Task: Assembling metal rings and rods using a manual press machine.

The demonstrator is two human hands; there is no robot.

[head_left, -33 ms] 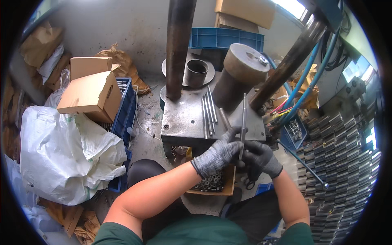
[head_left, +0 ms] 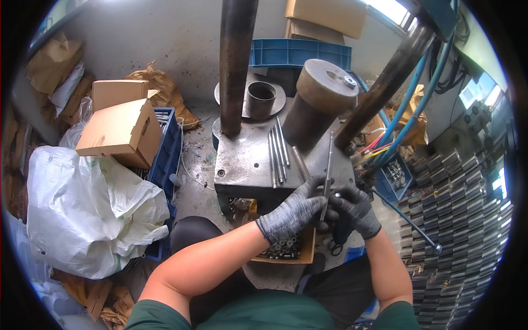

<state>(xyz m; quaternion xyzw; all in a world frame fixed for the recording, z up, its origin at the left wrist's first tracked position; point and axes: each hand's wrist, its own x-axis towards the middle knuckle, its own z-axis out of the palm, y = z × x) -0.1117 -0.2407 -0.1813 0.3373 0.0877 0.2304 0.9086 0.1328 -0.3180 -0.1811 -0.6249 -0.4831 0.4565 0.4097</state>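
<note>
My left hand [head_left: 294, 213], in a grey knit glove with dark fingertips, is closed around a slim metal rod [head_left: 329, 165]. The rod stands nearly upright with its upper end free, in front of the press table's near edge. Close by its lower part is my right hand [head_left: 356, 209], in a dark glove, fingers curled and pinched. A small shiny spot shows at those fingertips, too small to name. Several similar metal rods [head_left: 279, 151] lie side by side on the steel table [head_left: 236, 159]. One thicker rod [head_left: 300, 163] lies apart from them, nearer my left hand.
Behind the rods stand a heavy steel cylinder [head_left: 316, 104] and two pillars [head_left: 236, 71]. Below the table edge is a carton of small metal parts [head_left: 283, 248]. Stacked metal pieces [head_left: 451, 231] fill the right; a white sack [head_left: 93, 214] and an open cardboard box [head_left: 113, 129] are left.
My right hand's fingers have shifted beside the rod, and a shiny spot now shows at their tips. The rod leans slightly more to the right. The whole view has moved a little.
</note>
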